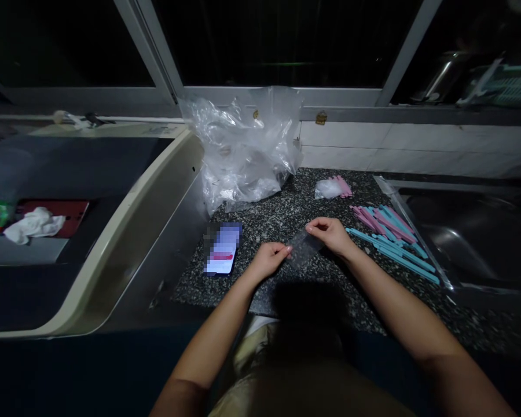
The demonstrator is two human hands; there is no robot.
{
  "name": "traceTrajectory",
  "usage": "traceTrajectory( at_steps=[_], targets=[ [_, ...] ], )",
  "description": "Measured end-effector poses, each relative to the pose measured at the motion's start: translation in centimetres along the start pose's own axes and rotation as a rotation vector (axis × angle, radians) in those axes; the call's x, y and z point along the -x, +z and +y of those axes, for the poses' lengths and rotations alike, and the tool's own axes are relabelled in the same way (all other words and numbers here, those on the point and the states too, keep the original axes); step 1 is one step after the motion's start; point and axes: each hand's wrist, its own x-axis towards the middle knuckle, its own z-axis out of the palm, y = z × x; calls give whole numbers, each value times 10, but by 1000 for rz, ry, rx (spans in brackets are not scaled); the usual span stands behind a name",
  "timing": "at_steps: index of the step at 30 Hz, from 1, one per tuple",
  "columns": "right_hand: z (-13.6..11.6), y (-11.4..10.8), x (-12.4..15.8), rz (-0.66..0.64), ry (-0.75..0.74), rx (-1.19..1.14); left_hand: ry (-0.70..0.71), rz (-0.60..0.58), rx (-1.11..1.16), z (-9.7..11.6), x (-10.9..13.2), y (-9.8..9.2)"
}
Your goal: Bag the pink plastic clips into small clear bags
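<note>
A small clear plastic bag (303, 248) is stretched between my two hands, just above the speckled dark counter (260, 295). My left hand (270, 259) pinches its left side between thumb and fingers. At its upper right edge, the fingers of my right hand (330, 234) are closed on the plastic. To the right of my right hand lies a loose pile of pink and light blue sticks (388, 231). Behind it, a small clear packet (329, 189) has short pink pieces (344, 186) at its right end.
A lit phone (224, 250) lies left of my left hand. Large crumpled clear plastic bags (247, 150) stand against the window wall. A metal sink (473, 231) borders the counter on the right. A bulky beige-edged machine (156, 191) stands at left, with a white crumpled cloth (37, 225) on it.
</note>
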Motion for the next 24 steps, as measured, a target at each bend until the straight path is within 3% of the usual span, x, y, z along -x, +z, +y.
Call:
traceTrajectory(
  at_steps=[6,13,18,24],
  targets=[
    [-8,0,5,-54,-17,71,83,-53,8,-1,5,1],
    [-18,11,15,-236,4,110,122,49,-3,3,2,3],
    [-20,20,18,-250,24,86,207,25,29,3,0,6],
    [-20,18,17,-212,34,89,189,194,49,3,2,1]
  ],
)
